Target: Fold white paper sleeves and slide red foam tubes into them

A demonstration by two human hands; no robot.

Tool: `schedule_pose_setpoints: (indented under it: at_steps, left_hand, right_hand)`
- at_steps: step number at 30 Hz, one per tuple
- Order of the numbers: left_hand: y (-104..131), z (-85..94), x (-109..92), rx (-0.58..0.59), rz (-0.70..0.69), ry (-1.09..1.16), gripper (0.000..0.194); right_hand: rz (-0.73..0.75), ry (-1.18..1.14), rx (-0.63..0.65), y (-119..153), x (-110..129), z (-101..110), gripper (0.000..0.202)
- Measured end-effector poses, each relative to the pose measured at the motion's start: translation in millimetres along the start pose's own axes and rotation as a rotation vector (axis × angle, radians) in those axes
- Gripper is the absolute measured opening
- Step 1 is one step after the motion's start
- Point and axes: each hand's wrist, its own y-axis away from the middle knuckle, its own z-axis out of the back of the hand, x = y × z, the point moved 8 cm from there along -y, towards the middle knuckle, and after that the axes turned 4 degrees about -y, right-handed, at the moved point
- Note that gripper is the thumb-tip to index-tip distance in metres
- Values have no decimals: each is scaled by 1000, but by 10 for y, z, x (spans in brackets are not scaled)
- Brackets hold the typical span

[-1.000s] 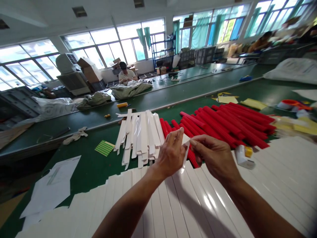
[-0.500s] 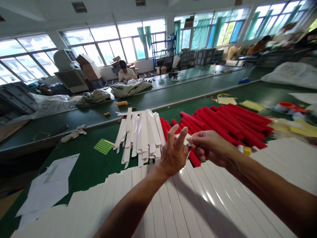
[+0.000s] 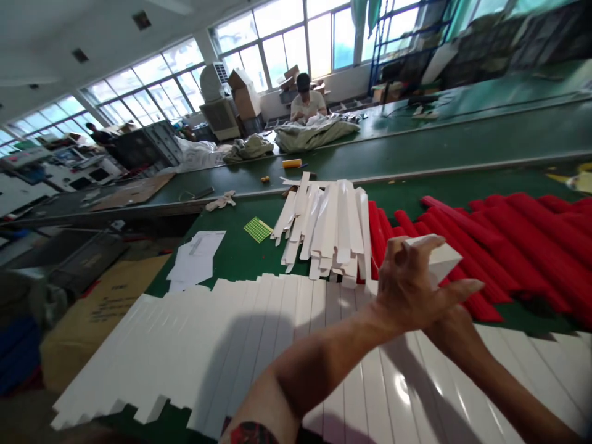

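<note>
My left hand (image 3: 414, 283) is closed around a white box (image 3: 441, 259), its thumb stretched out to the right. Behind and below it, my right hand (image 3: 451, 330) is mostly hidden, and its fingers cannot be made out. Just left of the hands lies a pile of narrow white folded card pieces (image 3: 330, 228). Red ribbed rolls (image 3: 522, 246) are heaped behind and to the right. Long white boxes (image 3: 277, 320) lie side by side under my forearms.
A green sticker sheet (image 3: 258, 229), white papers (image 3: 197, 256) and a glove (image 3: 221, 201) lie on the left of the green table. A yellow roll (image 3: 291, 163) rests farther back. Across the tables sits a person (image 3: 308, 102) behind grey cloth bundles. A brown carton (image 3: 106, 308) stands at the lower left.
The view has swung to the left. My left hand has turned and now covers much of my right hand, and more of the white box shows above its fingers.
</note>
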Motion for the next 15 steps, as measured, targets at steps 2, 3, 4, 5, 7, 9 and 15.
schedule_pose_setpoints:
  at_steps: [2, 3, 4, 5, 7, 9, 15]
  left_hand:
    - [-4, 16, 56, -40, 100, -28, 67]
    - [-4, 39, 105, -32, 143, -34, 72]
    - [8, 77, 190, -17, 200, -45, 76]
    - [45, 124, 320, 4, 276, -68, 78]
    - [208, 219, 668, 82, 439, -169, 75]
    - [482, 296, 1060, 218, 575, -371, 64]
    - [1156, 625, 1864, 381, 732, -777, 46]
  right_hand:
    - [41, 115, -33, 93, 37, -119, 32]
    - [48, 187, -15, 148, 99, -210, 32]
    - [25, 250, 31, 204, 157, -329, 32]
    - [-32, 300, 101, 262, 193, -478, 34]
    - [-199, 371, 302, 402, 184, -859, 39]
    - [-344, 385, 491, 556, 100, -1288, 44]
    - [-384, 369, 742, 781, -239, -2371, 40]
